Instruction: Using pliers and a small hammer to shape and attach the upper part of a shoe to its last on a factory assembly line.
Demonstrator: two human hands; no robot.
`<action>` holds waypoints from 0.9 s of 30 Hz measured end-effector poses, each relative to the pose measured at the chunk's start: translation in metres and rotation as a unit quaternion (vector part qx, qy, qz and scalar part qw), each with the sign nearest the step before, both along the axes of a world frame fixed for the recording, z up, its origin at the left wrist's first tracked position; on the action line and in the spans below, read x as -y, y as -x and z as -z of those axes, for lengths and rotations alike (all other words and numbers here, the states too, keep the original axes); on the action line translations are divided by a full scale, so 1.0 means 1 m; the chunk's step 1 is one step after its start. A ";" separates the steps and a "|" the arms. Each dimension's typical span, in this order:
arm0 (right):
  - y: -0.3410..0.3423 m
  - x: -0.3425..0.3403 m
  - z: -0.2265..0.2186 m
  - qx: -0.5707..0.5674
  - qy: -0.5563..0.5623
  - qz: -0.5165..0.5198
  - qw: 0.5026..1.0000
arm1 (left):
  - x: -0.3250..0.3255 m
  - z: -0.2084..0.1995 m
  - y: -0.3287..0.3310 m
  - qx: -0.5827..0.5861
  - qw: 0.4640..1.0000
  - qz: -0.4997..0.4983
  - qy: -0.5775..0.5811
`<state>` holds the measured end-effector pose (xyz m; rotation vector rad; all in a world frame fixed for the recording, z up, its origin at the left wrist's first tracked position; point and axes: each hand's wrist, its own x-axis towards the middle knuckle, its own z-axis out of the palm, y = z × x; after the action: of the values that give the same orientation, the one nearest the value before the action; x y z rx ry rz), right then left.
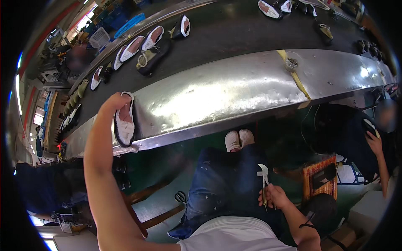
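With my arm stretched forward, my left hand (118, 101) is closed on the heel end of a shoe (124, 125), a dark upper with a white edge and a pale inside. Its toe points towards me at the front edge of the metal ledge (188, 96). Low over my right thigh, my right hand (274, 195) grips a pair of pincers (264, 173). Their pale curved head points up and the handles run down through my fingers.
Several shoes (133, 47) stand on the dark conveyor belt (222, 31) behind the ledge. A small clear cup (292, 62) of tiny dark pieces sits by a yellow strip. To my right, a co-worker's hand (374, 142) holds a shoe near a woven stool (320, 178). Scissors (180, 197) lie beside my left leg.
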<state>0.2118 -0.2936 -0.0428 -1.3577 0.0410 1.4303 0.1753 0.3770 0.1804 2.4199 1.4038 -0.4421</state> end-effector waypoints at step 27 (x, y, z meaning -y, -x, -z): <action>0.132 0.027 -0.126 0.331 -0.019 -0.103 0.938 | 0.422 0.170 0.160 0.443 0.777 0.156 0.420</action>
<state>0.0800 -0.3207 0.0830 -1.7873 -0.5792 1.0632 0.0149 -0.0453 0.0107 1.6597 0.2606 0.0542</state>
